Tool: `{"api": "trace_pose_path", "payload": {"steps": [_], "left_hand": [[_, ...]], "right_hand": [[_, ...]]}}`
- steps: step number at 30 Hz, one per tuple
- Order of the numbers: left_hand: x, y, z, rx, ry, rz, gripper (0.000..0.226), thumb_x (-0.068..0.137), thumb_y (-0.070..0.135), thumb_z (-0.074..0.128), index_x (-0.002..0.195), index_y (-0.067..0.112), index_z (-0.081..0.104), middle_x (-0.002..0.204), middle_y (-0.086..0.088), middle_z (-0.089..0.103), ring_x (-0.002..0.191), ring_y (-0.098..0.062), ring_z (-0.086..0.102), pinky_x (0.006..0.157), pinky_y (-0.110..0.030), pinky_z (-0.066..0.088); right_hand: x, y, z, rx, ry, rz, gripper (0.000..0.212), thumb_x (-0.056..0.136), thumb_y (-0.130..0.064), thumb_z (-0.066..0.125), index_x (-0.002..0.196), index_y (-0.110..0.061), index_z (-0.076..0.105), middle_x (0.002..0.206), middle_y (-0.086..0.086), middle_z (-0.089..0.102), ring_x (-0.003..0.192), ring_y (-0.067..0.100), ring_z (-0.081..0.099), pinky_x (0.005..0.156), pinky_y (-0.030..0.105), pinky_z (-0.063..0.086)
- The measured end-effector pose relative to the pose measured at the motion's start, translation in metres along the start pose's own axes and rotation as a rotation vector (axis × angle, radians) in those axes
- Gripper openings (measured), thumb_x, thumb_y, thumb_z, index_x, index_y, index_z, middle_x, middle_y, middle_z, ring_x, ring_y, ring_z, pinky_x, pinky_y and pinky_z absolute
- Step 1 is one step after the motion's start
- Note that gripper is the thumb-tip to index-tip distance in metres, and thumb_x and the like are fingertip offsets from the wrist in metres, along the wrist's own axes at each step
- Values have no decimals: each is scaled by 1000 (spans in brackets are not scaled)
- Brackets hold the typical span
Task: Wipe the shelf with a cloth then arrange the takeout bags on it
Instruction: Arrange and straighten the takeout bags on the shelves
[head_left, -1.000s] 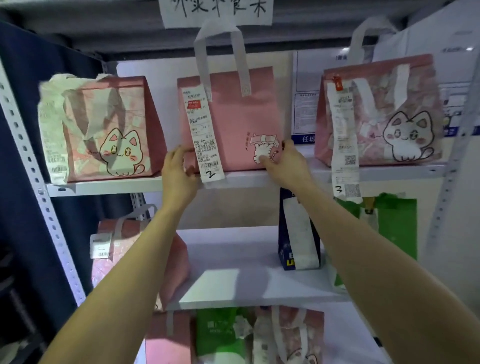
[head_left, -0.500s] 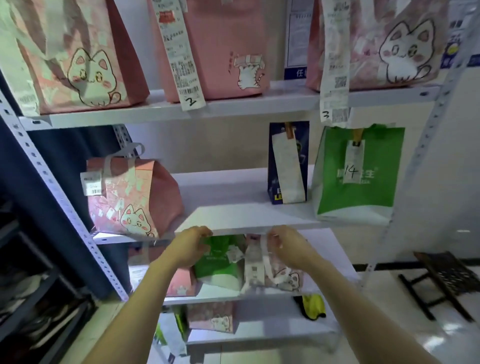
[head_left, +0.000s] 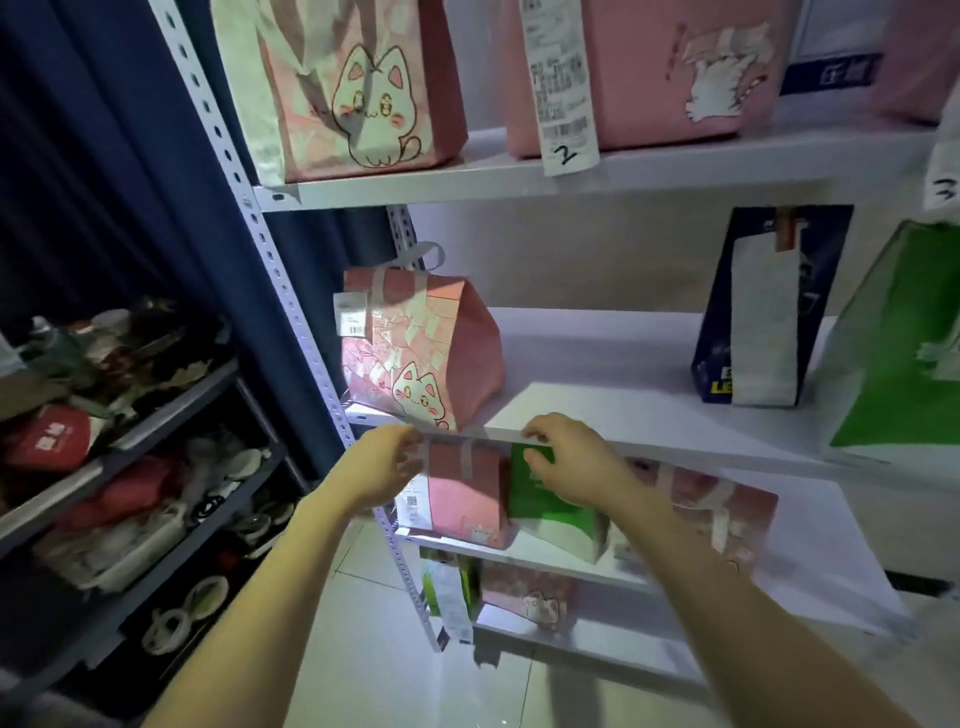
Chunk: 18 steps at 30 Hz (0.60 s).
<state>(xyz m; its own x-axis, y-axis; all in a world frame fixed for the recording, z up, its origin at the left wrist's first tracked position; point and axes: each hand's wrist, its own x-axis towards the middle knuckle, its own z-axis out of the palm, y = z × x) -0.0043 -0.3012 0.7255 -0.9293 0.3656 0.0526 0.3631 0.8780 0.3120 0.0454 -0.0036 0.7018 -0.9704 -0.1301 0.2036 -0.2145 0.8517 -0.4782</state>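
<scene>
A white metal shelf rack (head_left: 597, 182) holds takeout bags on several levels. On the third level, a plain pink bag (head_left: 462, 501) stands next to a green bag (head_left: 558, 514). My left hand (head_left: 382, 470) touches the pink bag's upper left corner with its fingers apart. Curled, parted fingers of my right hand (head_left: 569, 467) rest at the top of the green bag, just under the edge of the level above (head_left: 649, 447). A pink cat bag (head_left: 415, 358) sits on that upper level, directly above my hands. No cloth is in view.
The top level carries a pink cat bag (head_left: 358, 88) and a pink bag with receipt "2" (head_left: 649, 73). A dark blue bag (head_left: 769, 306) and a large green bag (head_left: 904, 353) stand at the right. A dark cluttered rack (head_left: 119, 441) stands to the left.
Both hands came down from the pink bag on the top level to the third level, then shifted left from the green bag toward the plain pink bag. The view dropped and turned left.
</scene>
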Motion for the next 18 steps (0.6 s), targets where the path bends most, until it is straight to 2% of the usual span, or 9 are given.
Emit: {"api": "trace_pose_path", "payload": {"steps": [2,4,8,10,11,13,15,17,18], "left_hand": [[4,-24,-14,-2,76,-47,31,100,20,71,131,19,71,128,1,74,111,-19,73,94,-38,59],[9,-45,-29,-44,150,-86,38,101,23,70,139,20,67,134,-1,70,114,-19,71,99,-40,59],[33,-84,-49,-130,233,-121,57,99,27,72,151,17,52,143,-7,63,132,-26,62,108,-38,51],[49,-95,-57,-237,208,-141,74,95,33,79,157,16,43,151,-7,59,140,-27,58,109,-35,47],[56,-98,-60,-339,165,-150,89,90,40,85,161,16,37,158,-5,53,145,-27,54,115,-38,46],[69,-102,-64,-500,68,-154,126,74,58,94,168,16,21,170,-4,35,157,-28,37,128,-51,35],[82,-107,-57,-449,25,-170,152,66,66,93,172,14,-4,179,-6,7,166,-32,10,134,-58,16],[93,-112,-46,-364,50,-190,156,73,60,94,169,11,-18,180,-5,-8,166,-35,-6,135,-59,5],[99,-114,-41,-336,84,-194,152,76,53,95,169,8,-17,180,-7,-5,166,-36,-4,135,-59,6]], "right_hand": [[22,-23,10,26,30,-15,30,101,-39,59,127,-25,66,127,-4,67,109,18,65,92,37,55],[44,-45,17,53,95,27,34,99,-46,63,125,-25,65,125,-5,69,105,16,65,90,36,58],[86,-82,25,120,222,170,61,88,-69,70,125,-21,63,121,-6,69,100,16,66,83,38,61],[102,-96,29,126,240,216,68,84,-72,73,125,-20,60,123,-4,67,104,18,67,84,42,61],[109,-101,31,126,240,246,68,83,-70,74,125,-19,59,123,-3,65,106,20,66,85,43,61],[119,-108,38,99,260,293,57,89,-60,75,122,-16,58,121,1,61,106,23,65,85,45,62],[125,-111,43,68,302,313,33,100,-43,67,116,-15,59,118,5,59,104,26,67,84,45,62],[129,-110,44,51,337,338,18,106,-31,58,112,-14,59,117,5,58,101,25,68,82,43,63],[130,-109,44,46,350,359,14,107,-27,55,109,-14,59,115,6,59,98,24,67,82,42,63]]}}
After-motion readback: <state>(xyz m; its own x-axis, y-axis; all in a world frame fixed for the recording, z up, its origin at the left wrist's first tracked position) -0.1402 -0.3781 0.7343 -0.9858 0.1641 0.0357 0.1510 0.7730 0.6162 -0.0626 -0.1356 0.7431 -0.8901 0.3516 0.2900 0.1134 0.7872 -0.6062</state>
